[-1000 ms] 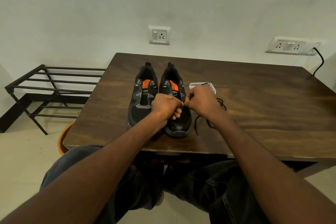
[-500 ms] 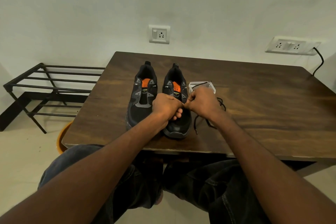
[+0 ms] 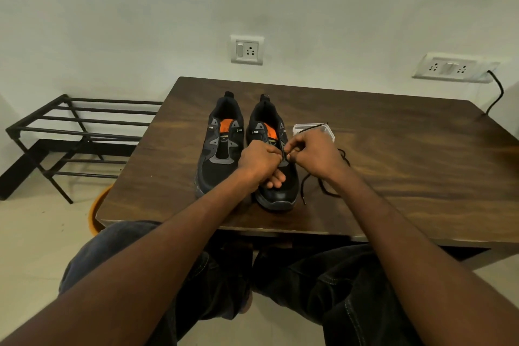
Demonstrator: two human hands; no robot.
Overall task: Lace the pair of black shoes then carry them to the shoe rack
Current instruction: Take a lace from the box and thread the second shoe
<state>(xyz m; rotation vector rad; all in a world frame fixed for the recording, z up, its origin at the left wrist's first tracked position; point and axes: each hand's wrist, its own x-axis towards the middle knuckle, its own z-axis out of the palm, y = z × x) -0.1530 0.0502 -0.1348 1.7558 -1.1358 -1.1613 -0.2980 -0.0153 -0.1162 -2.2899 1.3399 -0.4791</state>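
A dark wooden table (image 3: 393, 154) fills the room's middle, with the black metal rack (image 3: 73, 132) on the floor off at its nine o'clock. The two shoes (image 3: 222, 143) stand side by side near the table's front edge, toes toward the seated person, a clear box (image 3: 328, 132) just at their three o'clock. Over the right-hand shoe (image 3: 278, 191) the left hand (image 3: 259, 161) is curled closed on its upper, while the right hand (image 3: 314, 154) pinches the black lace (image 3: 311, 185), whose loose end trails at four o'clock.

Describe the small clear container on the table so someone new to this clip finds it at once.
On the dark wooden table, look just right of the pair of black shoes. Behind the right hand lies a small clear plastic container with a black lace end across it. It is the only transparent thing there.
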